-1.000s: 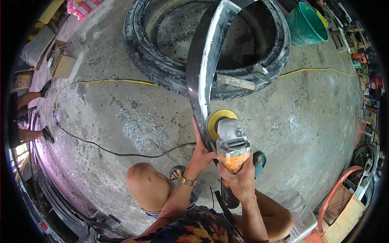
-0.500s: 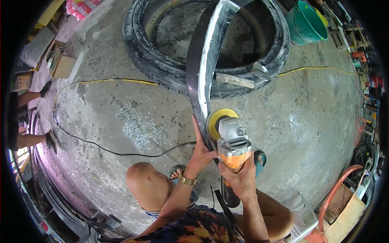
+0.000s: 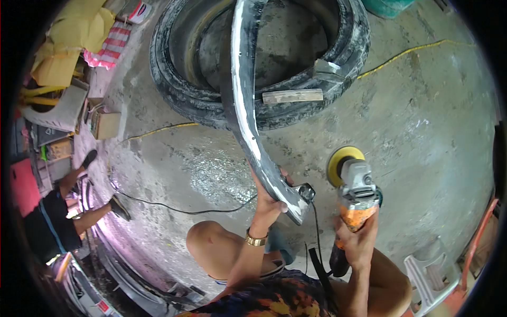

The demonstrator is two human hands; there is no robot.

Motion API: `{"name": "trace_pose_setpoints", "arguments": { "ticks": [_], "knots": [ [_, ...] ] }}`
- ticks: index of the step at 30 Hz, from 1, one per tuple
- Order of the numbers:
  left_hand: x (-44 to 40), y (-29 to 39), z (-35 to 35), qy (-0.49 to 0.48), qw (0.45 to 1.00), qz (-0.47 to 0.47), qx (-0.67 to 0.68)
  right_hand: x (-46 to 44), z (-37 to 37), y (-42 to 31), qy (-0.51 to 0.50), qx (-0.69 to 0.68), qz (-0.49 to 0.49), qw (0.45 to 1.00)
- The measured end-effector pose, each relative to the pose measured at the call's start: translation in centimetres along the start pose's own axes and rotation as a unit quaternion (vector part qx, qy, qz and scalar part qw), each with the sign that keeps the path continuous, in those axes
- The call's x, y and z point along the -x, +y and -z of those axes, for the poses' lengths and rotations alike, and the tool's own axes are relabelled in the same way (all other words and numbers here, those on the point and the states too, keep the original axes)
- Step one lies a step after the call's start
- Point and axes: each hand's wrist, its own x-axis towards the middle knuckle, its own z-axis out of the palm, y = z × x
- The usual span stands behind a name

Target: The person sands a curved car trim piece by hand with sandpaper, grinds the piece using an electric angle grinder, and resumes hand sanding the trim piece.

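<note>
A long curved black trim piece (image 3: 244,100) with a white stripe along it reaches from near my knees out over the tire. My left hand (image 3: 270,201), with a gold watch at the wrist, is wrapped round its near end. In my right hand (image 3: 360,238) is an orange and grey angle grinder (image 3: 359,195), fitted with a round yellow pad (image 3: 343,161). The pad is apart from the trim piece, off to its right. Whether the pad is spinning cannot be told.
A large black tire (image 3: 190,100) lies flat ahead, with a wooden block (image 3: 293,96) on it. A yellow cord (image 3: 406,53) crosses the concrete floor. A green bucket (image 3: 388,6) is at the top, a white plastic stool (image 3: 433,274) at lower right. Another person's legs (image 3: 90,222) show at left.
The grinder has moved right, away from the trim piece, in my right hand. My left hand still grips the trim piece, whose near end now shows. The view has turned toward the left.
</note>
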Motion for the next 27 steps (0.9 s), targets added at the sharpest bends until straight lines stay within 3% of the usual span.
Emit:
{"name": "trace_pose_setpoints", "arguments": {
  "ticks": [1,8,9,10,11,12,13,16,20,21,23,24,25,27],
  "knots": [
    [0.1,0.2,-0.2,0.020,1.000,-0.007,-0.007,0.0,0.5,0.2,0.008,-0.014,-0.034,0.999],
    [0.1,-0.9,0.7,-0.001,0.999,-0.041,-0.008,-1.3,2.4,1.8,0.019,0.009,-0.001,1.000],
    [0.2,-0.4,0.3,0.062,0.998,-0.008,0.003,-1.4,2.6,1.7,0.020,0.020,0.021,0.999],
    [0.3,0.0,-0.2,0.124,0.992,0.024,0.015,-1.2,2.8,0.8,0.006,-0.007,-0.077,0.997],
    [-0.1,0.5,-0.6,0.125,0.992,0.023,0.014,-1.3,2.9,0.8,0.005,-0.007,-0.077,0.997],
    [-0.8,1.2,-1.1,0.155,0.970,-0.074,-0.172,-1.4,2.9,1.0,0.007,-0.008,-0.073,0.997],
    [-1.4,1.9,-1.5,0.179,0.904,-0.168,-0.351,-1.4,2.9,1.1,0.008,-0.008,-0.068,0.998],
    [-1.8,3.0,-1.2,0.192,0.885,-0.173,-0.388,-1.6,3.1,2.3,0.012,0.047,0.016,0.999],
    [-3.4,4.6,-0.2,0.245,0.831,-0.169,-0.470,-1.4,2.9,1.8,-0.020,0.051,0.001,0.998],
    [-3.4,5.0,-0.6,0.249,0.834,-0.170,-0.462,-1.2,2.5,0.9,-0.029,0.024,-0.020,0.999],
    [-3.4,5.9,-1.9,0.312,0.929,0.054,-0.190,-1.0,1.6,-0.8,-0.035,0.007,-0.034,0.999],
    [-3.2,5.9,-1.6,0.202,0.975,0.060,-0.076,-0.9,1.1,-1.7,-0.035,0.006,-0.008,0.999],
    [-2.8,5.6,-1.9,0.202,0.976,0.059,-0.064,-0.8,0.6,-2.5,-0.034,0.007,0.017,0.999],
    [-2.1,5.4,-3.2,0.127,0.979,0.073,0.145,-0.8,-0.3,-3.5,-0.042,0.036,0.059,0.997]
  ]
}}
